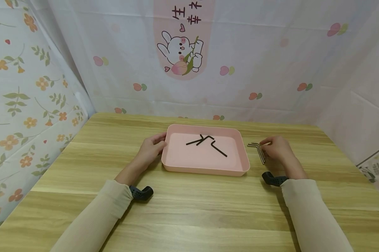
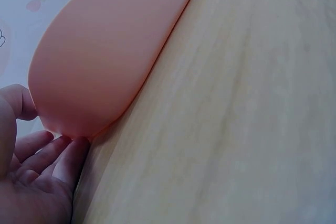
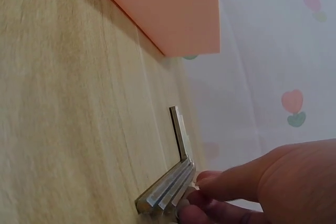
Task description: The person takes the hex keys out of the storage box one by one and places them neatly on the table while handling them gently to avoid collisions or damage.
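Observation:
A shallow pink tray (image 1: pixel 205 168) stands on the table with three black hex keys (image 1: pixel 219 149) lying loosely in it. My left hand (image 1: pixel 150 151) holds the tray's left side, its thumb at the rim; in the left wrist view the fingers (image 2: pixel 73 158) touch the outer wall. To the right of the tray, several silver hex keys (image 1: pixel 260 154) lie close together, their short arms pointing left. My right hand (image 1: pixel 277 148) pinches at this bunch from its right side. In the right wrist view the fingertips (image 3: pixel 207 178) meet the silver hex keys (image 3: pixel 176 179) near the bend.
The wood-patterned table (image 1: pixel 189 210) reaches back to a white printed curtain (image 1: pixel 271 52). A floral cloth (image 1: pixel 22 105) hangs along the left. Dark wrist mounts (image 1: pixel 142 193) sit at both cuffs.

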The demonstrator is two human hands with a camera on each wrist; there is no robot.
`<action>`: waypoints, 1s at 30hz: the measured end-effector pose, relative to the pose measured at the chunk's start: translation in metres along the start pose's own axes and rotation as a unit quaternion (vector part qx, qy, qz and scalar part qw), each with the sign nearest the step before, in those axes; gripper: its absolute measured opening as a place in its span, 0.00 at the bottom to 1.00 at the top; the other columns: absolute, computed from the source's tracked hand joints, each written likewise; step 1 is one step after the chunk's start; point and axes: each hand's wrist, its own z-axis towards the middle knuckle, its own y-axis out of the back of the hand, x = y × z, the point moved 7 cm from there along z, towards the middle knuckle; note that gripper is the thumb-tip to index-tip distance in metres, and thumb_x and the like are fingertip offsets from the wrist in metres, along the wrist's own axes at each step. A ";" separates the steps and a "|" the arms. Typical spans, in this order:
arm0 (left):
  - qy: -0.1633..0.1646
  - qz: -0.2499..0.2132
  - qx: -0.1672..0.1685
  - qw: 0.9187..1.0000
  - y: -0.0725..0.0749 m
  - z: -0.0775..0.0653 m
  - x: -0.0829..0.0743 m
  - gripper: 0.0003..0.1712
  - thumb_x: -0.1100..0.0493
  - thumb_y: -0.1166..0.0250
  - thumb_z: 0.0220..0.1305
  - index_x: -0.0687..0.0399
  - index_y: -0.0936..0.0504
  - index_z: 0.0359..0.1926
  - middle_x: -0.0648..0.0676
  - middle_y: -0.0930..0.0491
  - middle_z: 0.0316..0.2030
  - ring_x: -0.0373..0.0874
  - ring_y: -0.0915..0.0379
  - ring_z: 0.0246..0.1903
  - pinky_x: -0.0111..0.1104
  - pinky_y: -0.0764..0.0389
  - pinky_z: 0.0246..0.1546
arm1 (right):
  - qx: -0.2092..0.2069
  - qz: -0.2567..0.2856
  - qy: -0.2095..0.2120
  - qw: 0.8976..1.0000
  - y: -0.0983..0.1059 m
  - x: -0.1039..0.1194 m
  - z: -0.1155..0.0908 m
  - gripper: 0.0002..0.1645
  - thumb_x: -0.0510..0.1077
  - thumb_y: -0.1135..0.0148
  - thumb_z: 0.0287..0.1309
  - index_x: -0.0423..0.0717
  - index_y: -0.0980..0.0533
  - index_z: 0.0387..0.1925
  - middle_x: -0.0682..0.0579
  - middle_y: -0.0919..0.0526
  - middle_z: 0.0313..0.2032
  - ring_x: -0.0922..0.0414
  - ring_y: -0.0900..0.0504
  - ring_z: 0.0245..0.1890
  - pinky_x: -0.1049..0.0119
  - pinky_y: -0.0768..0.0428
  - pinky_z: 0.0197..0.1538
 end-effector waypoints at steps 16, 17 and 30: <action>-0.003 0.005 -0.001 1.000 0.000 0.001 0.003 0.32 0.62 0.48 0.72 0.59 0.37 0.76 0.62 0.31 0.71 0.53 0.34 0.71 0.47 0.29 0.70 | 0.002 0.027 0.011 1.000 0.004 0.012 -0.005 0.28 0.47 0.51 0.74 0.30 0.28 0.64 0.27 0.22 0.55 0.54 0.16 0.31 0.62 0.15 0.34; -0.004 0.006 -0.002 1.000 0.000 0.001 0.003 0.32 0.62 0.48 0.72 0.59 0.37 0.76 0.62 0.31 0.71 0.53 0.34 0.71 0.47 0.29 0.71 | 0.000 0.030 0.017 0.999 0.005 0.015 -0.006 0.28 0.48 0.50 0.74 0.31 0.28 0.64 0.27 0.21 0.54 0.53 0.15 0.33 0.62 0.15 0.35; -0.002 0.008 -0.006 1.000 0.002 0.000 0.003 0.32 0.61 0.48 0.73 0.58 0.36 0.76 0.61 0.31 0.72 0.53 0.34 0.71 0.47 0.29 0.71 | -0.010 0.073 0.100 0.992 0.009 0.077 -0.020 0.26 0.49 0.46 0.74 0.36 0.25 0.63 0.32 0.19 0.56 0.39 0.15 0.49 0.55 0.11 0.44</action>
